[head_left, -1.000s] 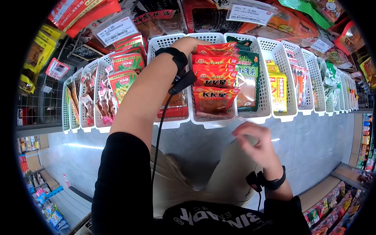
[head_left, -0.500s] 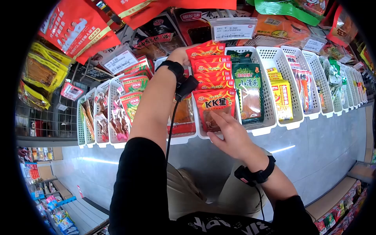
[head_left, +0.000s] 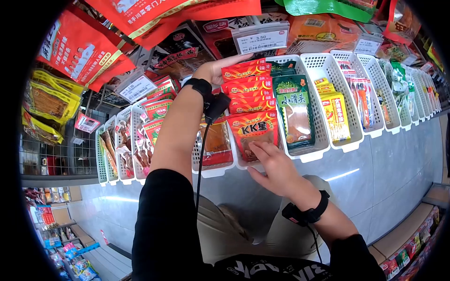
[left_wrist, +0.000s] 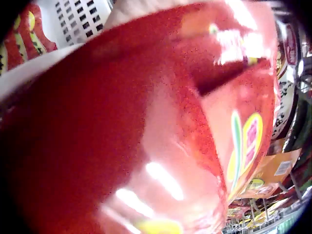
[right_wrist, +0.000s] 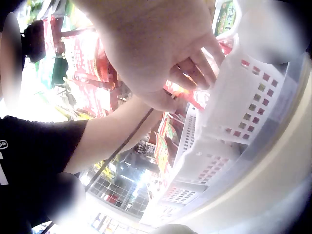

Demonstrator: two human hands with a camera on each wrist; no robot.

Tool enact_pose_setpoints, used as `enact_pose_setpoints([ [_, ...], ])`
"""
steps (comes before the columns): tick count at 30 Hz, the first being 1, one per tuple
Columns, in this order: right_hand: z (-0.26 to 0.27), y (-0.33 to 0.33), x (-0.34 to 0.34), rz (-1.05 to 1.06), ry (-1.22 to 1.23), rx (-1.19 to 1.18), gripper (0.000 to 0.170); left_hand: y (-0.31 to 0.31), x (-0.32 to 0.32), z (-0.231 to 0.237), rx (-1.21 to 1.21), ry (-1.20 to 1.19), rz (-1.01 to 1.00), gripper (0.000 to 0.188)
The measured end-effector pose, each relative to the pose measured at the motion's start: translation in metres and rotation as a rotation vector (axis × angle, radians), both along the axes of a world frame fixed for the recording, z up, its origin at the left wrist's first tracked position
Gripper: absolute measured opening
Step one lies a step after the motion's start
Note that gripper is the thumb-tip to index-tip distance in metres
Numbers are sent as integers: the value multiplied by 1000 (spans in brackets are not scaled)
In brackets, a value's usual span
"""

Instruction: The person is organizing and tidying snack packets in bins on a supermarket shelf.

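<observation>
Several red snack packets [head_left: 247, 90] stand one behind another in a white perforated basket. The front one, a KK packet [head_left: 253, 125], leans toward its near end. My left hand [head_left: 224, 68] is at the back of the row, its fingers stretched out behind the rearmost packet and partly hidden by it. Red packet film [left_wrist: 161, 112] fills most of the left wrist view. My right hand [head_left: 277, 169] lies with extended fingers against the lower front of the KK packet, over the basket's near rim; the right wrist view shows these fingers [right_wrist: 200, 68] at the basket.
To the right, a basket holds green packets [head_left: 296, 110], then one with yellow packets [head_left: 335, 117]. A basket with a brown-and-red packet [head_left: 216, 140] is on the left. Price tags [head_left: 260, 38] and large red bags [head_left: 173, 16] hang above the row's back.
The right hand has come up from below the baskets onto the front KK packet. The left hand, first low behind the packets, now shows higher at their back; the row stands more upright.
</observation>
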State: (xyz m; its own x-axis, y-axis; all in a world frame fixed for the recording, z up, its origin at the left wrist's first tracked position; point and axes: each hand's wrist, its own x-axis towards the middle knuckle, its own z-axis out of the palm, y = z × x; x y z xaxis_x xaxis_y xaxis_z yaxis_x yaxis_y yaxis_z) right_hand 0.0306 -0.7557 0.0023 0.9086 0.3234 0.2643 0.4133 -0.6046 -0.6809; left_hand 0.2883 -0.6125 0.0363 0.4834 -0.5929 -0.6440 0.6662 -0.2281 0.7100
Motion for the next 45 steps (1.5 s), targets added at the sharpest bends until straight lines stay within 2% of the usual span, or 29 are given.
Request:
enact_pose_setpoints([
  [4, 0, -2, 0, 0, 27, 26, 46, 16, -3, -5, 27, -57, 34, 44],
  [6, 0, -3, 0, 14, 55, 41, 46, 16, 4, -9, 1, -107, -196, 41],
  [7, 0, -3, 0, 16, 56, 44, 46, 15, 3, -8, -30, -73, -200, 42],
  [8, 0, -3, 1, 16, 62, 47, 46, 13, 4, -6, -27, -72, -197, 42],
  [11, -2, -4, 1, 18, 65, 56, 45, 4, -1, 6, 188, -164, -155, 46],
  [15, -2, -6, 3, 22, 67, 74, 44, 5, 11, 0, 20, -112, -96, 50],
  [16, -2, -6, 4, 17, 65, 76, 44, 4, 10, 3, 22, -114, -100, 50],
  [18, -1, -7, 5, 17, 84, 80, 44, 3, 5, 7, 161, -283, -18, 42],
  [20, -4, -6, 6, 7, 56, 81, 43, 1, 12, 7, 161, -280, -58, 46],
  [22, -5, -6, 6, -3, 31, 78, 43, -2, 11, 12, 375, -420, -144, 49],
  [23, -4, -6, 5, 3, 46, 78, 43, -1, 9, 13, 520, -550, -164, 57],
  [24, -4, -6, 5, 8, 62, 80, 44, -2, 11, 13, 521, -546, -169, 57],
  [27, -7, -4, 6, -5, 42, 60, 44, -3, 17, 15, 664, -1105, -546, 56],
  [28, -8, -3, 7, -3, 44, 67, 44, -3, 15, 14, 671, -1101, -549, 56],
  [30, -10, -2, 8, -19, 36, 33, 44, -5, 11, 5, 842, -1541, -631, 44],
  [31, -10, -1, 9, -24, 25, 21, 43, -4, 8, -4, 811, -1650, -554, 40],
  [32, -10, -1, 9, -23, 27, 24, 43, -1, 8, -10, 813, -1648, -556, 40],
  [34, -9, -1, 9, -21, 10, 25, 43, 0, 4, -17, 915, -1914, -495, 40],
  [35, -9, -2, 9, -22, 14, 25, 43, 0, 3, -21, 905, -2059, -393, 41],
  [36, -10, -2, 9, -24, 10, 36, 43, -2, -2, -18, 901, -2056, -393, 41],
  [38, -11, -3, 10, -28, 12, 45, 43, -6, -11, -10, 972, -1859, -266, 38],
  [40, -13, -4, 12, -35, 3, 35, 44, -3, -20, -3, 959, -1836, -216, 34],
  [42, -13, -2, 16, -48, -5, 27, 43, 2, -35, 3, 730, -2006, 102, 22],
  [43, -13, -2, 19, -54, -17, 18, 42, 3, -45, 9, 662, -1854, 118, 29],
  [45, -15, 1, 25, -65, -39, 22, 39, 3, -57, 4, 652, -1883, 120, 33],
])
